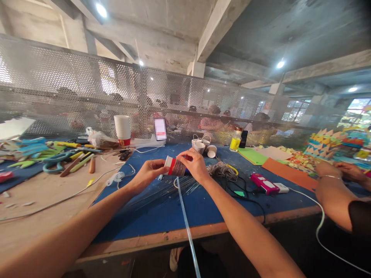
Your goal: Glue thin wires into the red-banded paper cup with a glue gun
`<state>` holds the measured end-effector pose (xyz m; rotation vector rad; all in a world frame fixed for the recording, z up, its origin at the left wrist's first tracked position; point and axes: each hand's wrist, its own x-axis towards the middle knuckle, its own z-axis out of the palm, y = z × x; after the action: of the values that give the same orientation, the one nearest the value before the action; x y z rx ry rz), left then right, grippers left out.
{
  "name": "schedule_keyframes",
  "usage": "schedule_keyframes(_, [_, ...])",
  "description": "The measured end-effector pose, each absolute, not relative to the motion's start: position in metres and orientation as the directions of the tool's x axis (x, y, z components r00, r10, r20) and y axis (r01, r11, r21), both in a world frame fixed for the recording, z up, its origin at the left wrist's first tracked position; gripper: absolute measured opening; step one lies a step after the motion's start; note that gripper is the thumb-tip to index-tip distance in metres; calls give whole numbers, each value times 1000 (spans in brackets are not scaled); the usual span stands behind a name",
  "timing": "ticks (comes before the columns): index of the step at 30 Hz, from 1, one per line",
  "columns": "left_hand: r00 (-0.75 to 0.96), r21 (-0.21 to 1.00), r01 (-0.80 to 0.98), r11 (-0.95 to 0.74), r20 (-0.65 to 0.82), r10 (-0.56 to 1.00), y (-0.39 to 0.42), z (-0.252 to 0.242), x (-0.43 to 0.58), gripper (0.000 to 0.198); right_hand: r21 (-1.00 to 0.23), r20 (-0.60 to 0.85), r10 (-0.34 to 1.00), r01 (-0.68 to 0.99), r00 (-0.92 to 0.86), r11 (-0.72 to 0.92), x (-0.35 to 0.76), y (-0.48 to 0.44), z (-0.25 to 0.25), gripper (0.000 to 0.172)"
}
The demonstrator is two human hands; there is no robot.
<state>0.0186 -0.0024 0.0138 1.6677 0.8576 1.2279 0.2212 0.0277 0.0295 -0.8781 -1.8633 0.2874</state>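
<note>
My left hand (155,170) grips a paper cup (171,165) by its white end, holding it on its side above the blue mat. The cup has a red band, and grey-brown cord (179,168) is wound around the part beside it. At the edge of that winding, the fingertips of my right hand (194,164) are pinched together on the cord. Something dark blue shows partly behind my right hand; its kind is hidden. A long translucent strip (184,212), like a glue stick, runs from below the cup past the table edge. Thin clear strands lie on the mat underneath.
Loose cord (223,170) lies right of my hands, near small cord-wrapped cups (199,145) and a yellow-labelled bottle (235,139). Stacked paper cups (122,129) and a phone (160,129) stand behind. Scissors (55,161) lie left. A pink device (265,183) and another person's hands (350,171) are right.
</note>
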Motion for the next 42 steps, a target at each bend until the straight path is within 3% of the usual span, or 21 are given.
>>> schedule_keyframes(42, [326,925,56,-376,339,882,-4,17,15,21,-550,733,650,386,-202,741,221,31,27,13])
